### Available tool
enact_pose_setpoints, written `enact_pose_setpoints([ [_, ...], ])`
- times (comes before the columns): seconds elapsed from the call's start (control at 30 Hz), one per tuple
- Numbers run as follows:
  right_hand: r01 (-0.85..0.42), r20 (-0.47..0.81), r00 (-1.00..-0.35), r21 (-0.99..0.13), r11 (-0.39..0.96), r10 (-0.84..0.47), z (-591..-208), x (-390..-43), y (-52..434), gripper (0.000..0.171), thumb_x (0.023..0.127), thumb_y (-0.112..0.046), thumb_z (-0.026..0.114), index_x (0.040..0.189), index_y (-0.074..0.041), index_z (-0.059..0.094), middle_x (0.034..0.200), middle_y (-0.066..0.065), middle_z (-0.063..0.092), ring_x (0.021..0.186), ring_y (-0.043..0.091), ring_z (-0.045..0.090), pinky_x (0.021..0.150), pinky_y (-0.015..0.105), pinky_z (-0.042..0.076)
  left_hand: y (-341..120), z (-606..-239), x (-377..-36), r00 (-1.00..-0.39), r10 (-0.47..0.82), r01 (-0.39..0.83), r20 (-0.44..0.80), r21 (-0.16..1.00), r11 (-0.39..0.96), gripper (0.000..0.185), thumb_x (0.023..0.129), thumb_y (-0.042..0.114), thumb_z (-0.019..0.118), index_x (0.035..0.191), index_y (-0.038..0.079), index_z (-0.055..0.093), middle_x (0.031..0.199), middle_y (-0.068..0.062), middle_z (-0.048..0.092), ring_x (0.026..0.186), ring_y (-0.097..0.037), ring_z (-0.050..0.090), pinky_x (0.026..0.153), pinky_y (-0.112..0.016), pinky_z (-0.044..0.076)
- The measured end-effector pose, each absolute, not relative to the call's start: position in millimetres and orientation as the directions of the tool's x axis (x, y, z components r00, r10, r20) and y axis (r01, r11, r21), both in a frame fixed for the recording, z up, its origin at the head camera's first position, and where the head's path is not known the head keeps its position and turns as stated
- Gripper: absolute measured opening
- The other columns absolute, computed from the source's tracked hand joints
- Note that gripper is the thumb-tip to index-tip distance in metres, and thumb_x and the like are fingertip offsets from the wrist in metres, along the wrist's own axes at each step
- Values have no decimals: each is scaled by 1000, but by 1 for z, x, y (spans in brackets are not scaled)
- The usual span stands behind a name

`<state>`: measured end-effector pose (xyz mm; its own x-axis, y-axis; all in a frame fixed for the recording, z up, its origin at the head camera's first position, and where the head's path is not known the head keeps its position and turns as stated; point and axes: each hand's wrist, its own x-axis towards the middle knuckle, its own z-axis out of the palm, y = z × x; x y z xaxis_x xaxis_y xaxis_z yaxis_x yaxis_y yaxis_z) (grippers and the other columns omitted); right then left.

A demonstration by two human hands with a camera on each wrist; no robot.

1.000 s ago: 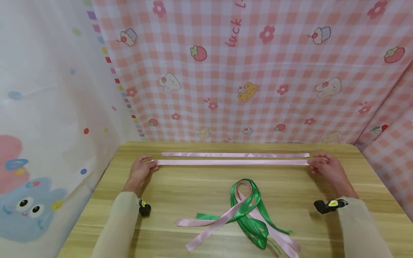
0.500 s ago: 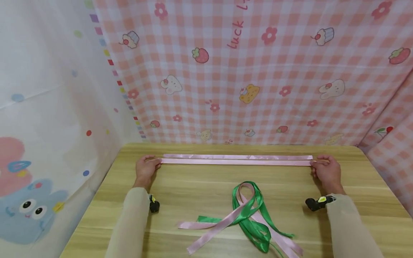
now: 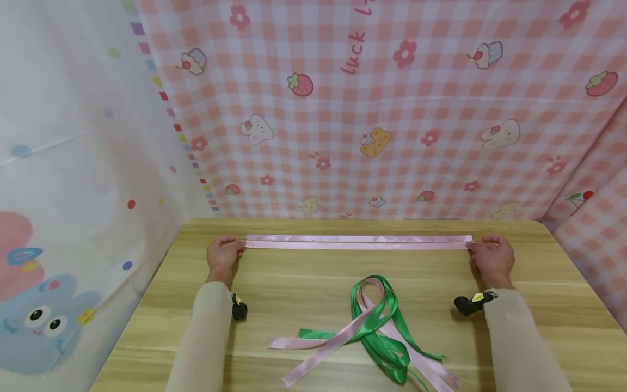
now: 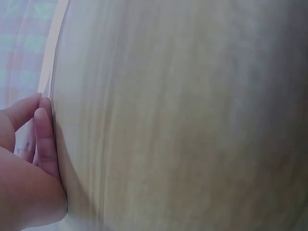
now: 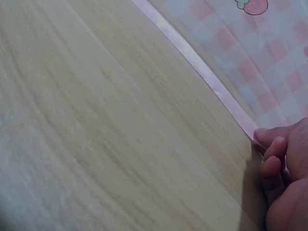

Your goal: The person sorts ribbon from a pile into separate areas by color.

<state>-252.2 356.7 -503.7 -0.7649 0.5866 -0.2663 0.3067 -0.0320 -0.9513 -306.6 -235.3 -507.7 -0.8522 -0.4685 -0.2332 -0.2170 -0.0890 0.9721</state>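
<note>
Head view: the left hand point(image 3: 224, 258) and right hand point(image 3: 493, 262) each pinch one end of the near pink ribbon point(image 3: 357, 245), drawn straight along the worktop point(image 3: 294, 291), just beside the far pink ribbon point(image 3: 333, 238). Lining up this pair looks nearly finished; letting go is not yet done, and the looped green-and-pink bundle point(image 3: 368, 323) seems left over. Ribbons are glossy, satin-like flat strips, the far one faintly rippled; the worktop shows pale wood grain.

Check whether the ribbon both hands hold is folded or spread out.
Spread out: the held pink ribbon runs straight from the left hand to the right hand.
</note>
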Motion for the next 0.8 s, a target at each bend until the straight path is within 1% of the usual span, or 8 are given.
enact_pose_setpoints([
  [0.17, 342, -300, -743, -939, -47, 599, -504, -255, 355, 35, 85, -10, 76, 97, -17, 44, 58, -14, 58, 38, 9, 51, 38, 24, 45, -234, -504, -304, -840, -476, -236, -259, 966, -110, 42, 80, -8, 75, 117, -6, 55, 70, 6, 64, 57, -2, 62, 53, -14, 50],
  [0.3, 382, -304, -740, -924, 3, 599, -504, -259, 356, 35, 85, -14, 77, 97, -19, 44, 58, -14, 58, 40, 8, 53, 39, 24, 45, -234, -500, -303, -838, -474, -253, -269, 962, -99, 43, 81, -7, 75, 120, -5, 55, 73, 4, 65, 59, -3, 64, 55, -15, 51],
  [0.37, 389, -310, -738, -921, 2, 599, -503, -259, 358, 36, 85, -15, 78, 98, -19, 45, 58, -15, 58, 40, 8, 54, 40, 24, 46, -234, -500, -303, -839, -470, -263, -274, 960, -91, 43, 82, -6, 75, 120, -5, 56, 73, 4, 66, 60, -3, 64, 56, -15, 52],
  [0.5, 377, -328, -725, -925, -50, 606, -504, -260, 360, 39, 83, -13, 80, 101, -19, 46, 62, -15, 58, 40, 8, 55, 41, 24, 48, -234, -502, -305, -841, -468, -259, -271, 962, -92, 41, 82, -6, 75, 118, -5, 56, 71, 4, 65, 60, -3, 65, 55, -15, 51],
  [0.6, 339, -340, -720, -933, -121, 606, -504, -261, 359, 50, 82, -11, 81, 120, -13, 48, 65, -14, 59, 41, 8, 56, 41, 24, 49, -234, -503, -305, -844, -466, -248, -267, 963, -103, 42, 83, -6, 74, 121, -6, 54, 70, 4, 66, 59, -3, 64, 54, -14, 51],
  [0.7, 285, -344, -734, -939, -195, 586, -503, -260, 358, 72, 83, -7, 79, 142, -10, 38, 65, -15, 65, 42, 8, 59, 41, 24, 51, -236, -502, -304, -844, -463, -247, -272, 962, -115, 45, 85, -4, 73, 125, -6, 53, 72, 3, 67, 60, -3, 64, 55, -14, 52],
  [0.73, 260, -340, -742, -940, -219, 577, -502, -259, 357, 77, 83, -5, 77, 146, -8, 33, 66, -15, 66, 42, 8, 60, 42, 24, 52, -236, -501, -303, -845, -458, -247, -275, 961, -121, 48, 85, -3, 72, 128, -6, 51, 74, 3, 68, 61, -4, 65, 56, -14, 52],
  [0.8, 218, -329, -755, -942, -256, 568, -502, -257, 357, 75, 85, -1, 74, 146, -8, 31, 64, -13, 69, 43, 8, 61, 43, 24, 52, -238, -500, -301, -845, -452, -247, -284, 959, -140, 50, 86, -2, 72, 131, -4, 50, 78, 2, 69, 63, -4, 66, 59, -15, 53],
])
